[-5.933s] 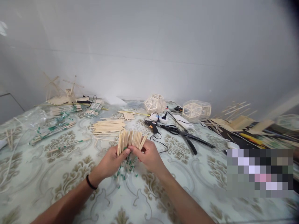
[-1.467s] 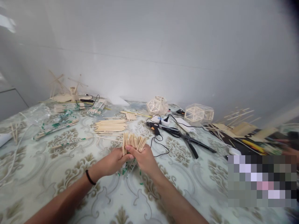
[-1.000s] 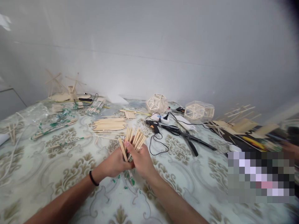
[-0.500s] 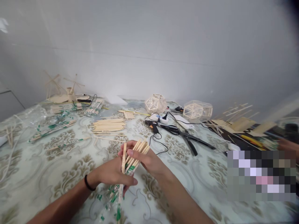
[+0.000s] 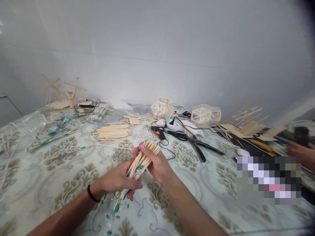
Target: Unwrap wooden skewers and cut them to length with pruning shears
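A bundle of wooden chopsticks (image 5: 145,158) is held slanting between my two hands, bare ends up and to the right. My left hand (image 5: 118,179), with a black band at the wrist, closes round the lower part. My right hand (image 5: 157,165) grips the upper part, its thumb across the sticks. Green-printed clear wrapping (image 5: 116,207) hangs crumpled below my left hand. Beyond my hands, loose chopsticks (image 5: 113,131) lie in a flat pile on the patterned tablecloth.
Behind are a glue gun (image 5: 158,130), a power strip (image 5: 166,123), black long-handled cutters (image 5: 197,142) and two stick-built polyhedra, one a rounded frame (image 5: 162,108). Wrapped chopsticks (image 5: 52,137) and plastic lie left. At far right, another person's hand (image 5: 300,152) is near wooden pieces.
The stray chopsticks at my left hand have tilted right and joined the bundle. The bundle now sits tighter between both hands. The view has shifted slightly.
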